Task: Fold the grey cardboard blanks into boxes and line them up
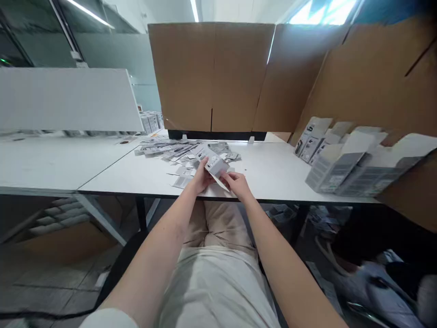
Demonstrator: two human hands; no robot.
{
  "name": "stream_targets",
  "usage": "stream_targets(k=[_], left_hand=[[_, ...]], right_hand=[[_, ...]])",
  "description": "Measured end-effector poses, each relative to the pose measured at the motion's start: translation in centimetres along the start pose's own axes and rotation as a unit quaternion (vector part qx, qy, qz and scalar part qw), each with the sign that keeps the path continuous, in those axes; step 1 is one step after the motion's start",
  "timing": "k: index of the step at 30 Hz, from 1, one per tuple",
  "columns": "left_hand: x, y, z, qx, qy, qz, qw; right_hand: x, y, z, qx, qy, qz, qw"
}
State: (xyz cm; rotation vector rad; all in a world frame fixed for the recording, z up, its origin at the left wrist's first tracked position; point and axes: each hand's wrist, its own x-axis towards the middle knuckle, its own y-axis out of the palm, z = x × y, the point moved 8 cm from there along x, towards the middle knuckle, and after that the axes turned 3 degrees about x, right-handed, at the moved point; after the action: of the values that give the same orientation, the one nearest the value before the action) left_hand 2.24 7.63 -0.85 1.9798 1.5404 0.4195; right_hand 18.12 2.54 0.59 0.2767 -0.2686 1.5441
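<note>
2 hands (201, 178) (239, 184), 1 small carton (215, 165)

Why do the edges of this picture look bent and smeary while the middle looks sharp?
In the head view, the wide lens bows the table edge and leans the cardboard walls outward. The left hand, right hand and small box sit fairly sharp at centre. The lower right corner is blurred. Ceiling lights glare white at top right.

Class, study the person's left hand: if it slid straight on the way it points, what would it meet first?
The left hand already grips the small flat carton; beyond that, probably the scattered flat cartons on the table, though depth is unclear.
</note>
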Motion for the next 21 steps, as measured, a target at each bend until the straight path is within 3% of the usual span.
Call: stream_targets(k=[10, 21], left_hand=[[0.5, -1.4, -1.0, -0.028, 0.031, -0.054, 0.998], [0.9, -1.7, -0.9, -0.032, 0.039, -0.06, 0.997]], right_hand=[[-0.3, 0.1, 1.2, 0.036, -0.011, 0.042, 0.998], [-0.2, 0.3, 0.7, 0.021, -0.003, 0.05, 0.999]])
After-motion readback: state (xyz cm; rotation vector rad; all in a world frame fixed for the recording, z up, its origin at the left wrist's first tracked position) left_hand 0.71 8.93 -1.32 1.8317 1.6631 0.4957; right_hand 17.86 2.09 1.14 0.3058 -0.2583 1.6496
